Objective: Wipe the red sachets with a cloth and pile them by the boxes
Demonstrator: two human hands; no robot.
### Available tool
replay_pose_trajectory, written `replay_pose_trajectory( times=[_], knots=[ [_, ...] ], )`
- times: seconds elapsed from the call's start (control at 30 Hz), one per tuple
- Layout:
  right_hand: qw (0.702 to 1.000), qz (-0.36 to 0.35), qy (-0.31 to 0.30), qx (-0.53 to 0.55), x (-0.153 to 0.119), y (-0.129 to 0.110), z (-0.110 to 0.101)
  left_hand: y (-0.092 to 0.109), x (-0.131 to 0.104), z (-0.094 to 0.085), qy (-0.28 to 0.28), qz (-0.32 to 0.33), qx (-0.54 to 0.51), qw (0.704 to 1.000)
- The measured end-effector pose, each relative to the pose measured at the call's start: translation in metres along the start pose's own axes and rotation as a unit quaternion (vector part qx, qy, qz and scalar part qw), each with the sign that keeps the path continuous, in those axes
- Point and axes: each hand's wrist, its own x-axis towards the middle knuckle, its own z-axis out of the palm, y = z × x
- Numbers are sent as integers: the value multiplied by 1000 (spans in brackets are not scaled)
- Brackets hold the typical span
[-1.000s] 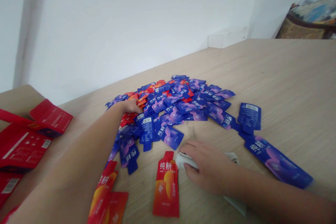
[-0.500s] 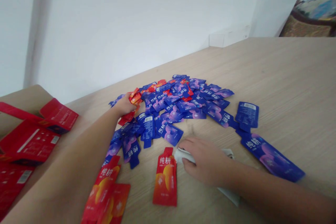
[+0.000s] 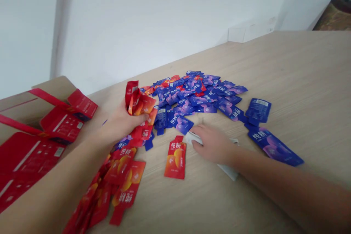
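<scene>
My left hand is closed around a bunch of red and orange pouches, raised over the left end of the pile. My right hand rests low at the table, its fingers closed on a white cloth that shows at the fingertips and under the wrist; whether it is cloth or paper is hard to tell. Just left of it lies a single red pouch. Behind both hands spreads a heap of blue pouches with some red ones mixed in. More red pouches are piled beneath my left forearm.
Open red boxes stand at the left beside a brown carton. Two blue pouches lie apart on the right. A white wall and a small white box-like trunking border the table's back edge.
My left hand has come back from the heap toward me, lifting a bunch of red pouches. The right hand stays on the white cloth. The view has shifted, showing more of the boxes.
</scene>
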Motion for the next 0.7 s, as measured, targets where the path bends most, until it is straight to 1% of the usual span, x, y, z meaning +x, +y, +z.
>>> replay_pose_trajectory(
  times=[0.1, 0.13, 0.2, 0.23, 0.27, 0.33, 0.37, 0.43, 0.57, 0.7],
  knots=[
    [1000, 17, 21, 8, 5, 7, -4, 17, -67, 20, -58, 30, -37, 997],
    [999, 26, 30, 13, 6, 10, -6, 24, -86, 30, -95, 33, -51, 994],
    [998, 43, 47, 30, 10, 16, -12, 37, -119, 54, -212, 27, -109, 971],
    [996, 53, 54, 40, 12, 19, -15, 43, -131, 67, -254, 31, -106, 961],
    [995, 64, 61, 49, 14, 23, -18, 48, -140, 80, -277, 53, -84, 956],
    [991, 88, 76, 65, 18, 31, -24, 52, -151, 104, -280, 119, -5, 953],
    [989, 99, 85, 71, 20, 35, -25, 52, -153, 114, -277, 135, 38, 951],
    [985, 115, 102, 81, 24, 43, -27, 50, -153, 128, -266, 142, 100, 948],
    [980, 124, 125, 96, 29, 52, -26, 42, -149, 142, -235, 144, 140, 951],
    [985, 102, 111, 89, 27, 46, -27, 36, -151, 153, -197, 160, 141, 957]
  ],
)
